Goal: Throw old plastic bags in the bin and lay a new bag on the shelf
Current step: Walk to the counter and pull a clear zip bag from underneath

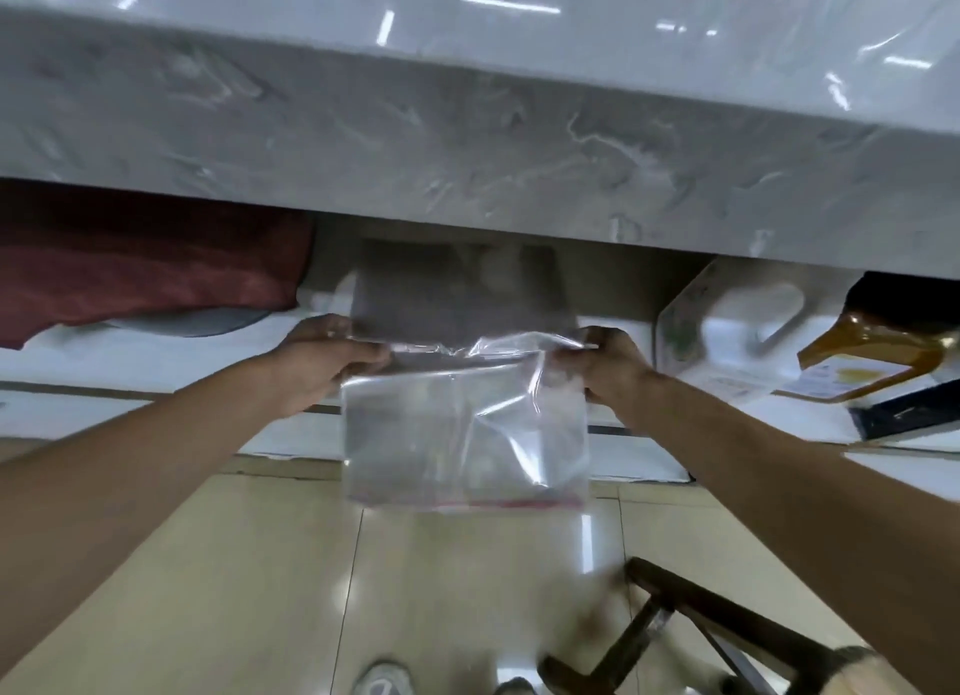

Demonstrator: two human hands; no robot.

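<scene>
Item: clear plastic bag (465,424), hanging slack before the shelf (156,351) under the tabletop (467,138), top edge pinched by fingers of left hand (327,362) and right hand (610,364); risk: limp film may fold, snag or slip off while being laid.

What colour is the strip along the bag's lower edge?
Red, on the clear plastic bag; the head view shows it best.

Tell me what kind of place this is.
Probably a home kitchen or utility area: a grey marble-look counter over a low white shelf holding a detergent jug, above a tiled floor.
</scene>
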